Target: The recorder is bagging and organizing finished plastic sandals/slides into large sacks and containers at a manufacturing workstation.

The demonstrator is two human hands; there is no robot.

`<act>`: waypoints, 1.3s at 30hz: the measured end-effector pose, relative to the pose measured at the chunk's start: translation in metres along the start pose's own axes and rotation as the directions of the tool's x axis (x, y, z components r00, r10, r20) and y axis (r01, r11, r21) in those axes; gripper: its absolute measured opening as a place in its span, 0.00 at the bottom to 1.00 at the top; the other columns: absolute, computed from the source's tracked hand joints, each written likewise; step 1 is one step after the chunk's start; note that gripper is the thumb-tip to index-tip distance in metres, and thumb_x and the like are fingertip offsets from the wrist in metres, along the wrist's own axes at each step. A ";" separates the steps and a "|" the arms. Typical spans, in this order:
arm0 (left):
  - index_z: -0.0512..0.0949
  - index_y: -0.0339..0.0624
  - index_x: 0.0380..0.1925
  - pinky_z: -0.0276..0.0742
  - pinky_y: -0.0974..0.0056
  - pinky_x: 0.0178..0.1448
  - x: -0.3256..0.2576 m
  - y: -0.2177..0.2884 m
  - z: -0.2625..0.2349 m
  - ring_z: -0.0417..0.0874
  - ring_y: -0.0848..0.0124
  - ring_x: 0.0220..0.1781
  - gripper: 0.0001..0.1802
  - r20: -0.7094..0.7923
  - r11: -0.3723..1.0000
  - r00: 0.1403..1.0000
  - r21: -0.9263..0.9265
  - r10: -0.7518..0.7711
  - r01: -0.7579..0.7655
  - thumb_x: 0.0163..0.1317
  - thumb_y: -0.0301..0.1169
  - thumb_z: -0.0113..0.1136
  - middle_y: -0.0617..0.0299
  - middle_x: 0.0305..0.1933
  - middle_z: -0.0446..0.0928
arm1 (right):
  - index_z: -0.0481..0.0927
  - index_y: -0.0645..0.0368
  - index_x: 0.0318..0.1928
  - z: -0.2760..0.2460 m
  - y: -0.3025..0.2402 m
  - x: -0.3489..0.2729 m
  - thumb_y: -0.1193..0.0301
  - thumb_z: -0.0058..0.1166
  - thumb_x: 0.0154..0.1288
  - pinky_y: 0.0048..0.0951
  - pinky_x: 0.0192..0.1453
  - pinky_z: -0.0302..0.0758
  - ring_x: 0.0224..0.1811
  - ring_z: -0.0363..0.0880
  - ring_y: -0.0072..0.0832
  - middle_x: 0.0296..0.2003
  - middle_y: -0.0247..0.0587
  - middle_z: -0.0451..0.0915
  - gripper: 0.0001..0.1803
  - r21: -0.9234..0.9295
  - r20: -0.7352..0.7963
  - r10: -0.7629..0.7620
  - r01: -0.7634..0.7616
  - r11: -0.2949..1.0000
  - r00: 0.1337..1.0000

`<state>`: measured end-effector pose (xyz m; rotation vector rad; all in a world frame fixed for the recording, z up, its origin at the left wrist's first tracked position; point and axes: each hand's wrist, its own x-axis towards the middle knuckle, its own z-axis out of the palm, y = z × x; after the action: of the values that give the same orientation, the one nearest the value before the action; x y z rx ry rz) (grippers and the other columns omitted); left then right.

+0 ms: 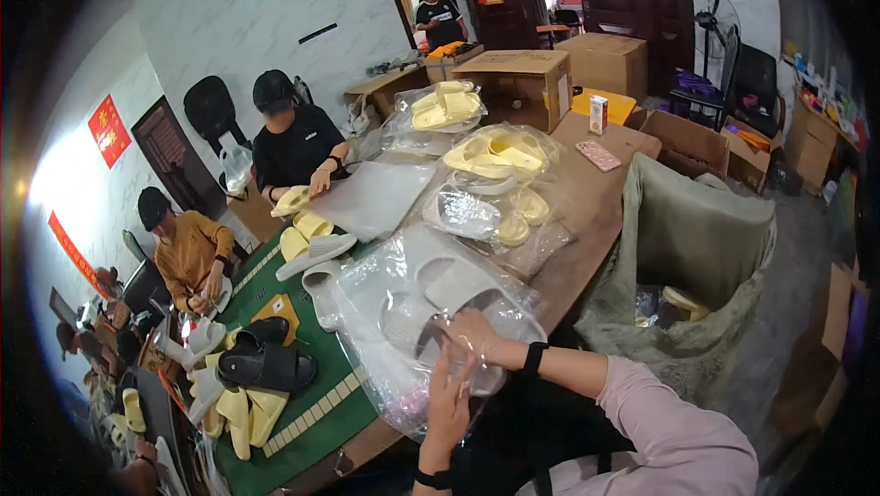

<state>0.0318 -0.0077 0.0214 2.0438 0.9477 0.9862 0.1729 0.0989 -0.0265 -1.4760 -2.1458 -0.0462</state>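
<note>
My left hand (447,402) and my right hand (478,338) both grip the crinkled mouth of a clear plastic bag (385,377) near the table's front edge. Inside and under the plastic lie pale grey slippers (456,287). My right wrist wears a black band, and a black band also sits on my left wrist. The hands are close together, fingers pinched on the film.
More bagged yellow slippers (500,157) lie farther along the wooden table (587,212). Black slippers (266,363) and loose yellow ones (246,413) rest on a green mat (321,409). Two seated people work at left, another stands in the doorway. A grey sack (697,248) and cardboard boxes (518,74) stand right.
</note>
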 end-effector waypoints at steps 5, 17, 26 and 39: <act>0.72 0.50 0.56 0.49 0.55 0.71 -0.002 -0.005 -0.005 0.44 0.48 0.73 0.29 -0.152 0.956 0.988 0.293 0.033 0.013 0.55 0.16 0.40 0.48 0.70 0.53 | 0.75 0.49 0.47 -0.021 -0.018 -0.020 0.61 0.52 0.53 0.46 0.41 0.69 0.33 0.78 0.43 0.27 0.45 0.80 0.19 0.018 0.109 0.084 -0.087 0.996 0.990; 0.76 0.57 0.52 0.30 0.41 0.71 0.007 -0.003 -0.006 0.44 0.46 0.73 0.22 0.149 0.988 0.981 0.078 0.122 -0.135 0.59 0.24 0.46 0.56 0.70 0.54 | 0.75 0.44 0.51 0.016 0.022 -0.026 0.56 0.50 0.55 0.53 0.47 0.62 0.37 0.77 0.42 0.32 0.45 0.80 0.22 0.017 -0.052 -0.032 0.033 0.999 0.998; 0.75 0.47 0.53 0.46 0.53 0.71 -0.005 -0.020 -0.005 0.45 0.44 0.72 0.28 -0.254 0.966 0.967 0.256 0.035 0.032 0.52 0.15 0.45 0.37 0.70 0.44 | 0.78 0.56 0.43 -0.044 -0.001 -0.013 0.58 0.49 0.58 0.48 0.40 0.71 0.33 0.78 0.52 0.30 0.57 0.79 0.18 0.441 0.159 0.253 -0.298 0.847 0.954; 0.71 0.46 0.57 0.49 0.58 0.70 -0.013 -0.026 0.012 0.46 0.49 0.73 0.23 -0.085 0.989 0.992 0.106 -0.093 0.102 0.62 0.22 0.40 0.37 0.71 0.39 | 0.59 0.56 0.63 -0.007 0.012 0.035 0.59 0.48 0.60 0.48 0.52 0.68 0.48 0.70 0.60 0.44 0.65 0.73 0.32 0.339 0.344 0.097 -0.220 0.915 0.934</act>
<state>0.0276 -0.0078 -0.0092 2.0392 1.1565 0.9888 0.1767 0.1311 -0.0085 -1.4981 -2.1103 0.6718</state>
